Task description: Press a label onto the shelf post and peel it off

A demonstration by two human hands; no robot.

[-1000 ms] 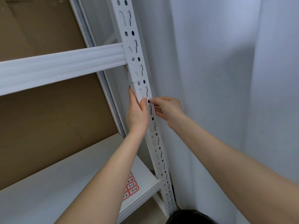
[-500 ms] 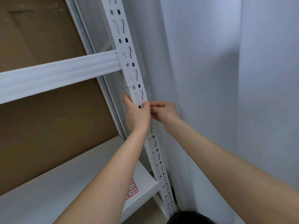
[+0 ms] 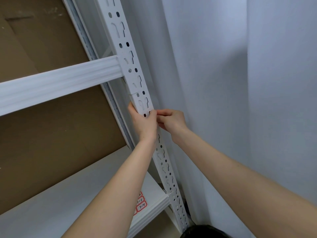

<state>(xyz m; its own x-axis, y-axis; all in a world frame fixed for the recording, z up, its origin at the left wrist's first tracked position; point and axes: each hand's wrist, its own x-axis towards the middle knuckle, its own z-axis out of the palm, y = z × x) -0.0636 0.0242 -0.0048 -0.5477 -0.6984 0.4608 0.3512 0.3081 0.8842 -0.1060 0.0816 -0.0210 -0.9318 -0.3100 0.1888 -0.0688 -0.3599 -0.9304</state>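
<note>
Head view. The left hand [image 3: 145, 124] grips the white slotted upright post [image 3: 135, 78] at the centre of the frame, just below the seam where two post sections meet; its fingers wrap the post's left edge and the thumb lies across the perforated face. The right hand [image 3: 171, 120] sits just right of the post, touching the left thumb, its fingers curled in a pinch at the post's right edge.

Change: compared with half a second ago, both hands hold the same spot on the post; only the camera has tilted, so the hands and the horizontal beam [image 3: 58, 83] sit lower in frame. The work appears stationary at this hole.

Not readable: whatever the right fingers pinch is hidden behind the left thumb. The red-bordered labels [image 3: 141, 203] on the lower shelf [image 3: 51, 203] are partly covered by the left forearm. The dark object at the bottom edge is cut off. White curtain [image 3: 240, 83] fills the right.
</note>
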